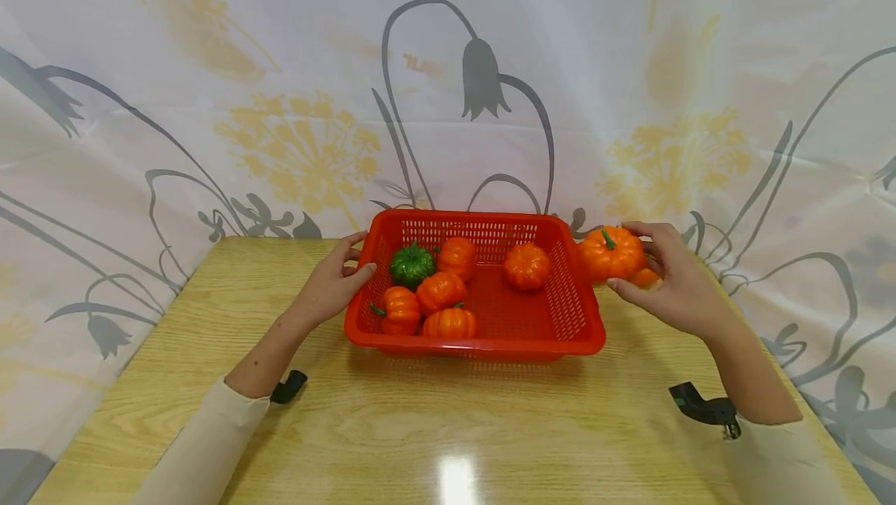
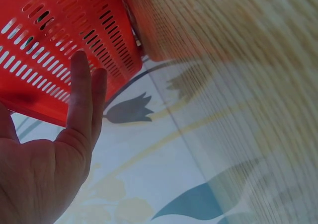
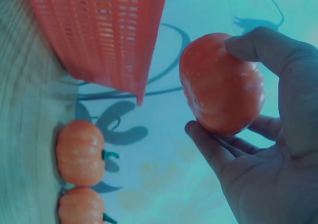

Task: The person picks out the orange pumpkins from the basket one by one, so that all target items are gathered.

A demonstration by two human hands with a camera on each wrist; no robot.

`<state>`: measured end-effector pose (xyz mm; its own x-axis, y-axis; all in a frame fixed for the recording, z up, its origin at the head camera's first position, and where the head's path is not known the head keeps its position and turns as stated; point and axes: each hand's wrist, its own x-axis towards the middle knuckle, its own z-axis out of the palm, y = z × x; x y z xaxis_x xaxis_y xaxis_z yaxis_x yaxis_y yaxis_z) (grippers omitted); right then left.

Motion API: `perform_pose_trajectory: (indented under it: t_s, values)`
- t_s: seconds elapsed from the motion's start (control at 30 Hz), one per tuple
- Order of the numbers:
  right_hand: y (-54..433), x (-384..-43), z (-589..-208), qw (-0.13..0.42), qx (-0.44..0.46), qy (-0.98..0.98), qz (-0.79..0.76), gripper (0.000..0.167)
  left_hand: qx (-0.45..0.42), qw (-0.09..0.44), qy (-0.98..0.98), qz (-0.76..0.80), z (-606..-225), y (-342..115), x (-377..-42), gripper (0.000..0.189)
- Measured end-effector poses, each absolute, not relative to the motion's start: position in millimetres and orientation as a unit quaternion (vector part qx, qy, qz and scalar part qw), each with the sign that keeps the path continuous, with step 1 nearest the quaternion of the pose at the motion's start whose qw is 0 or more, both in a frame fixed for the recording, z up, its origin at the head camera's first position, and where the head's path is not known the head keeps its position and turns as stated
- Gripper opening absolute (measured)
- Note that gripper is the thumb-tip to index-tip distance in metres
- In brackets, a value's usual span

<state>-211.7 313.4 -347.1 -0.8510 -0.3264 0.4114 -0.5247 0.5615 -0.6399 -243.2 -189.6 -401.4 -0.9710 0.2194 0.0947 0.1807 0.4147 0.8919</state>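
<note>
A red plastic basket [image 1: 483,345] with slotted walls holds several small orange pumpkins [image 1: 449,324] and one dark green pumpkin [image 1: 412,264]. My left hand [image 1: 337,278] holds the basket's left side, thumb at the rim and extended fingers [image 2: 81,95] along the outer wall. Beyond the basket's right rim, my right hand [image 1: 665,279] grips an orange pumpkin [image 1: 612,254] with a green stem between thumb and fingers. That pumpkin [image 3: 221,85] is raised off the table in the right wrist view.
Two more orange pumpkins, one nearer [image 3: 80,153] and one at the lower edge [image 3: 82,206], sit on the table to the right of the basket. The wood-grain table [image 1: 392,427] backs onto a flower-printed cloth [image 1: 301,61].
</note>
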Motion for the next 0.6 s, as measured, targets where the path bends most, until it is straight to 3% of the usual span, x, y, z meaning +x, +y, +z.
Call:
perform_pose_trajectory:
  t_s: [0.6]
  values:
    - [344.7, -220.2, -348.7, 0.157, 0.163, -0.891, 0.394, 0.083, 0.119, 0.020, 0.840, 0.529, -401.4, -190.6, -244.1, 0.066]
